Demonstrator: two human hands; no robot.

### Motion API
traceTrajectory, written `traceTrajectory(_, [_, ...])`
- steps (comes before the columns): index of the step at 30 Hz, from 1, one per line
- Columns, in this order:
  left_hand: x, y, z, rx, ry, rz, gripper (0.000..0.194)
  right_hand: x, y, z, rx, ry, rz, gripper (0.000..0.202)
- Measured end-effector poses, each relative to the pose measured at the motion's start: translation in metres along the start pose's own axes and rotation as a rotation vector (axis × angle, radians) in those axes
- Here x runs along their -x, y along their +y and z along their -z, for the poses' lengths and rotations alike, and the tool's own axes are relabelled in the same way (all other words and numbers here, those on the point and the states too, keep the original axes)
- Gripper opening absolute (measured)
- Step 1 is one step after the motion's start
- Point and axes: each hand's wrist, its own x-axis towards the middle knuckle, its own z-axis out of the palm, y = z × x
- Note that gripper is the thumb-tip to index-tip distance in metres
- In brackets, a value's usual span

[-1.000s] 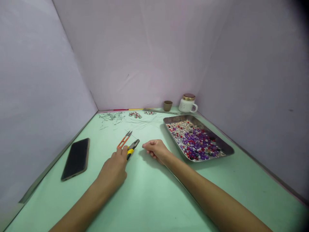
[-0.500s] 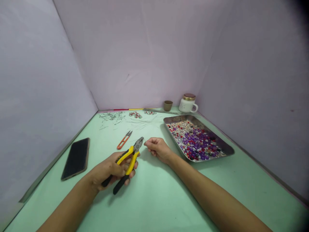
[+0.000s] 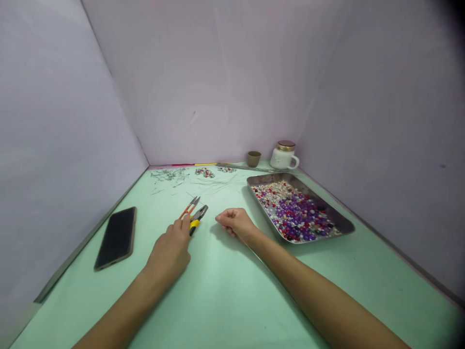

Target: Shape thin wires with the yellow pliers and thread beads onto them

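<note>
My left hand (image 3: 167, 252) lies low over the table, its back toward me and its fingers curled over the pliers (image 3: 199, 214). The grey jaws and a bit of yellow grip show; the rest is hidden under the hand. Just beyond my fingers are orange thread snips (image 3: 189, 207), blades pointing away. My right hand (image 3: 236, 222) is closed in a pinch above the table. A thin pale line, seemingly a wire (image 3: 258, 258), runs back from it along the forearm; its end at the fingertips is too fine to make out.
At right stands a metal tray (image 3: 267, 216) of mixed beads. A dark phone (image 3: 116, 237) lies at left. Farther back are loose wire pieces (image 3: 169, 174), beaded pieces (image 3: 205, 172), a small brown cup (image 3: 253, 159) and a lidded white mug (image 3: 281, 158). Walls enclose the table.
My left hand has turned palm down and lowered the pliers to the table beside the snips. The plier jaws have come away from the wire. My right hand has barely moved.
</note>
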Motion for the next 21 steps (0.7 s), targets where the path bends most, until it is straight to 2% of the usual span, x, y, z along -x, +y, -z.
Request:
traceTrajectory(2, [-0.001,-0.001,0.001,0.072,0.012,-0.004,0.073,0.000,0.000,0.000,0.001,0.004,0.001,0.022])
traceTrajectory(4, [-0.002,-0.005,0.006,0.316,-0.053,-0.033,0.060,0.000,0.001,0.000,-0.007,-0.001,0.009,0.023])
traceTrajectory(6, [0.000,-0.010,0.013,0.666,-0.215,-0.083,0.043,0.000,0.002,0.002,-0.014,-0.021,0.032,0.024])
traceTrajectory(8, [0.002,-0.014,0.020,1.033,-0.412,-0.135,0.036,0.000,0.003,0.003,-0.018,-0.044,0.064,0.025])
traceTrajectory(11, [0.005,-0.018,0.023,1.477,-0.615,-0.186,0.044,0.000,0.004,0.004,-0.031,-0.062,0.098,0.026])
traceTrajectory(13, [0.005,-0.020,0.021,1.636,-0.685,-0.195,0.052,0.000,0.004,0.004,-0.038,-0.054,0.096,0.026])
traceTrajectory(15, [0.002,-0.022,0.018,1.644,-0.678,-0.186,0.054,0.000,0.004,0.004,-0.038,-0.040,0.077,0.027])
traceTrajectory(16, [0.000,-0.023,0.016,1.573,-0.643,-0.170,0.052,0.000,0.004,0.003,-0.037,-0.036,0.066,0.027])
traceTrajectory(19, [-0.003,-0.020,0.011,1.089,-0.385,-0.105,0.041,0.000,0.003,0.003,-0.027,-0.045,0.038,0.026])
traceTrajectory(21, [-0.004,-0.016,0.005,0.698,-0.177,-0.093,0.046,0.000,0.002,0.002,-0.008,-0.059,0.023,0.026])
